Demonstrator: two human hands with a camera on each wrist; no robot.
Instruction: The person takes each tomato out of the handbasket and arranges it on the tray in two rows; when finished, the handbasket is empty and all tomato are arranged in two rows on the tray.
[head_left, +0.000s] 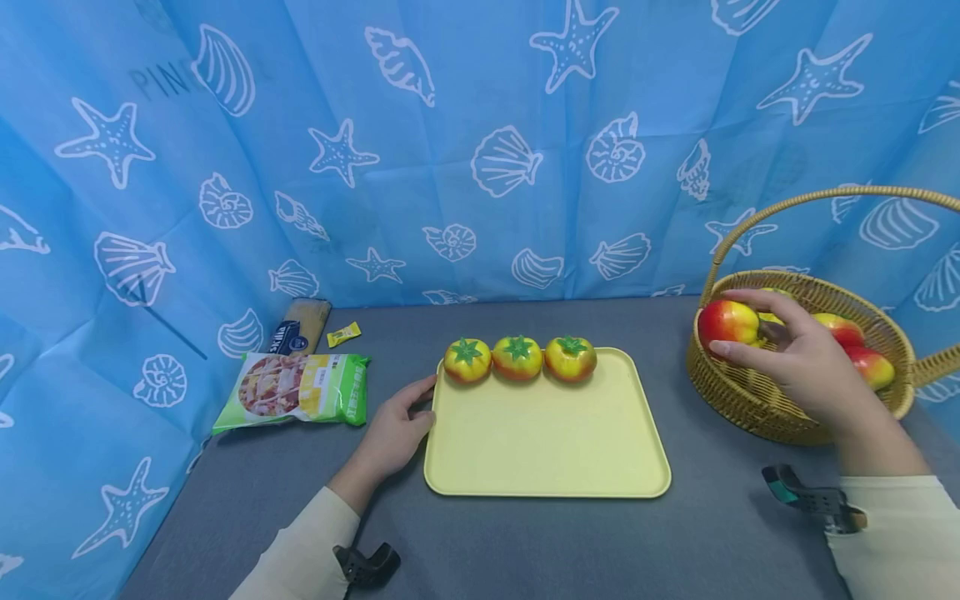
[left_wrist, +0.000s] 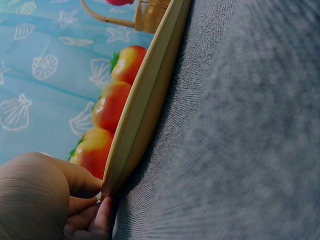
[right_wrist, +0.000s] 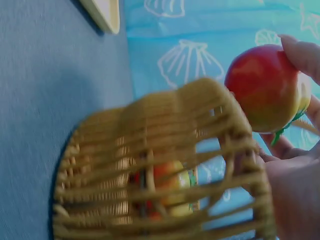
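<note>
My left hand (head_left: 396, 432) pinches the left rim of a pale yellow tray (head_left: 547, 450), thumb on one side and fingers on the other in the left wrist view. Along the tray's back edge sit three persimmons, a left one (head_left: 468, 360), a middle one (head_left: 517, 358) and a right one (head_left: 571, 359), green caps up. Over the left part of a wicker basket (head_left: 723, 408), my right hand (head_left: 798, 354) holds another persimmon (right_wrist: 262, 87). Its red base faces left, and its green cap shows near the fingers in the right wrist view.
More red and yellow fruit (head_left: 870, 367) lies inside the basket, whose tall handle (head_left: 840, 193) arches above. Left of the tray are a green food bag (head_left: 300, 389), a dark-labelled packet (head_left: 298, 327) and a small yellow wrapper (head_left: 343, 334). A blue curtain (head_left: 450, 167) hangs behind.
</note>
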